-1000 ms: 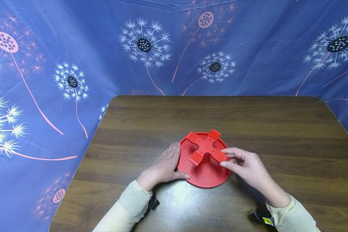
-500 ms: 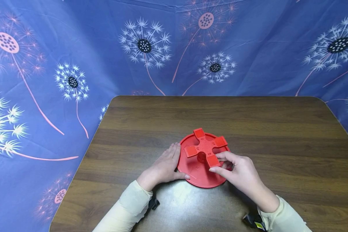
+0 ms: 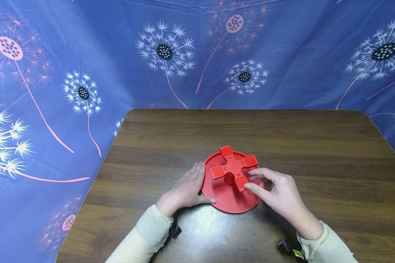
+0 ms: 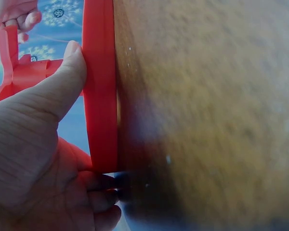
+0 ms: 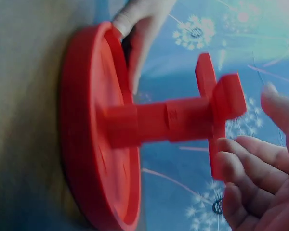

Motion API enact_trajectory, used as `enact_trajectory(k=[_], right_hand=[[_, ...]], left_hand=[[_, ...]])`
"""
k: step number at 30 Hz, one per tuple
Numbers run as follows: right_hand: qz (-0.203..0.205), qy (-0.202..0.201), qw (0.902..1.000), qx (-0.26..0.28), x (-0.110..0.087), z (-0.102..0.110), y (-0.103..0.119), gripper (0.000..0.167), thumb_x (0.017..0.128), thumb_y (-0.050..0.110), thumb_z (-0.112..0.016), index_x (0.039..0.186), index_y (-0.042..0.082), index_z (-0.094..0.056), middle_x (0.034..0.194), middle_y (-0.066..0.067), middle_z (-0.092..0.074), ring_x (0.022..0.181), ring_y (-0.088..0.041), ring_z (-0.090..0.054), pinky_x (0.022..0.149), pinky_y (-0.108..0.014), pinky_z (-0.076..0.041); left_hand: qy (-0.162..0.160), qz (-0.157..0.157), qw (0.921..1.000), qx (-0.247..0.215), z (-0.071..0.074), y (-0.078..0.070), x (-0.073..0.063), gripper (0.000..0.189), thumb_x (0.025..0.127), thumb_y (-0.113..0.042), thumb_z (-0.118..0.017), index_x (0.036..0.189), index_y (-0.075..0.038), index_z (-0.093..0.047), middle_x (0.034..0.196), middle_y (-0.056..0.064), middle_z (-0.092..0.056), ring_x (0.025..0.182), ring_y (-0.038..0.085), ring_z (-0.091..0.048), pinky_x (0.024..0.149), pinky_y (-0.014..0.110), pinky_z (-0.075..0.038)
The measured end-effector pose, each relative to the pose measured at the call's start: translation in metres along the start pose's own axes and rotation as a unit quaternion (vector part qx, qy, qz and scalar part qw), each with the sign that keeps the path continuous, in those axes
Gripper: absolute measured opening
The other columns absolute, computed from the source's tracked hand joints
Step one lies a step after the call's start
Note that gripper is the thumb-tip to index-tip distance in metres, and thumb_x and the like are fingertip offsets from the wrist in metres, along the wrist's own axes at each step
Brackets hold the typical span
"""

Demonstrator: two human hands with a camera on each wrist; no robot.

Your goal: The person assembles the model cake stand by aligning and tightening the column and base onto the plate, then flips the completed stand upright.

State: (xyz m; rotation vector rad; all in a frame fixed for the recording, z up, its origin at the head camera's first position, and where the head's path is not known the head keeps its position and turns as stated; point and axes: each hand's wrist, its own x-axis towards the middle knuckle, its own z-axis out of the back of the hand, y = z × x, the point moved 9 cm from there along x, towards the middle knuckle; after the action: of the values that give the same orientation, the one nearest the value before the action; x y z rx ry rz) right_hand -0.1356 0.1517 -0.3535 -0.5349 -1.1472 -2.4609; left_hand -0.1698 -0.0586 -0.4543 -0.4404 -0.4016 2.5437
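A round red base [image 3: 222, 199] with a raised rim rests on the table. From its middle rises a red post [image 5: 154, 122], topped by a cross-shaped red piece [image 3: 233, 167] with several wide arms marked with small numbers. My left hand [image 3: 185, 188] holds the base at its left edge, thumb over the rim and fingers along the outer side. Beside the nearest right arm of the cross is my right hand [image 3: 278, 188], thumb and fingers spread apart. In the right wrist view its fingertips [image 5: 229, 166] come right up to that arm, while the thumb stands away from it.
The wooden table [image 3: 171, 135] has dark grain and rounded far corners. Behind and to the left hangs a blue cloth [image 3: 197, 54] with dandelion prints. A black wrist camera [image 3: 174, 231] sits under the left cuff, another dark device [image 3: 286, 246] by the right one.
The right hand turned the cross clockwise a little, then loosened its fingers and drew slightly to the right. The left hand and the base stayed in place.
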Motion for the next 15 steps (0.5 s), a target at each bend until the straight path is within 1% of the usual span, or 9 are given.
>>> enact_trajectory(k=[3, 5, 7, 9, 11, 13, 15], right_hand=[[0.003, -0.048, 0.9989, 0.002, 0.008, 0.014, -0.006, 0.026, 0.071, 0.002, -0.084, 0.093, 0.014, -0.074, 0.072, 0.010, -0.063, 0.060, -0.001, -0.053, 0.053, -0.012, -0.042], [-0.002, -0.057, 0.9984, 0.003, 0.013, 0.017, -0.014, 0.028, 0.076, -0.002, -0.079, 0.100, 0.012, -0.074, 0.080, 0.006, -0.066, 0.065, -0.001, -0.054, 0.057, -0.011, -0.043], [-0.013, -0.034, 0.9993, 0.007, 0.018, 0.014, -0.025, 0.036, 0.082, -0.003, -0.074, 0.114, 0.011, -0.071, 0.094, 0.001, -0.068, 0.072, -0.003, -0.058, 0.061, -0.010, -0.045], [-0.026, 0.005, 0.9994, 0.021, 0.019, 0.006, -0.036, 0.045, 0.086, -0.005, -0.068, 0.128, 0.011, -0.065, 0.109, -0.006, -0.068, 0.076, -0.008, -0.063, 0.066, -0.010, -0.048], [-0.036, 0.044, 0.9978, 0.035, 0.019, -0.002, -0.044, 0.050, 0.089, -0.005, -0.065, 0.136, 0.011, -0.059, 0.118, -0.010, -0.067, 0.079, -0.013, -0.067, 0.070, -0.010, -0.050], [-0.045, 0.067, 0.9957, 0.046, 0.019, -0.007, -0.050, 0.051, 0.090, -0.005, -0.063, 0.138, 0.012, -0.057, 0.118, -0.011, -0.067, 0.077, -0.018, -0.069, 0.071, -0.011, -0.050], [-0.051, 0.074, 0.9946, 0.052, 0.018, -0.008, -0.052, 0.049, 0.091, -0.002, -0.064, 0.137, 0.013, -0.059, 0.115, -0.010, -0.069, 0.079, -0.015, -0.070, 0.073, -0.010, -0.050]], left_hand=[[0.000, 0.002, 1.0000, -0.001, 0.000, 0.001, 0.000, 0.115, 0.081, -0.064, -0.067, 0.153, 0.005, -0.011, 0.159, 0.023, -0.013, 0.148, 0.034, -0.009, 0.119, 0.042, -0.017], [0.000, 0.002, 1.0000, 0.000, 0.000, 0.001, 0.000, 0.116, 0.081, -0.064, -0.067, 0.153, 0.005, -0.011, 0.159, 0.023, -0.013, 0.148, 0.034, -0.009, 0.119, 0.042, -0.017], [-0.001, 0.001, 1.0000, 0.001, 0.000, 0.001, 0.000, 0.116, 0.080, -0.064, -0.067, 0.153, 0.006, -0.011, 0.159, 0.024, -0.013, 0.148, 0.034, -0.010, 0.119, 0.042, -0.017], [-0.002, -0.001, 1.0000, 0.003, 0.000, 0.001, 0.000, 0.115, 0.080, -0.064, -0.067, 0.153, 0.006, -0.011, 0.159, 0.024, -0.014, 0.147, 0.034, -0.011, 0.118, 0.042, -0.017], [-0.003, -0.003, 1.0000, 0.005, 0.000, 0.000, 0.000, 0.115, 0.080, -0.064, -0.067, 0.153, 0.006, -0.012, 0.159, 0.024, -0.014, 0.147, 0.035, -0.011, 0.118, 0.043, -0.018], [-0.002, -0.002, 1.0000, 0.004, 0.000, 0.000, 0.000, 0.115, 0.081, -0.064, -0.067, 0.153, 0.006, -0.012, 0.159, 0.024, -0.014, 0.147, 0.035, -0.011, 0.118, 0.043, -0.018], [-0.001, -0.001, 1.0000, 0.002, 0.000, 0.000, 0.000, 0.115, 0.081, -0.064, -0.067, 0.153, 0.006, -0.012, 0.159, 0.023, -0.014, 0.147, 0.035, -0.011, 0.118, 0.043, -0.018]])
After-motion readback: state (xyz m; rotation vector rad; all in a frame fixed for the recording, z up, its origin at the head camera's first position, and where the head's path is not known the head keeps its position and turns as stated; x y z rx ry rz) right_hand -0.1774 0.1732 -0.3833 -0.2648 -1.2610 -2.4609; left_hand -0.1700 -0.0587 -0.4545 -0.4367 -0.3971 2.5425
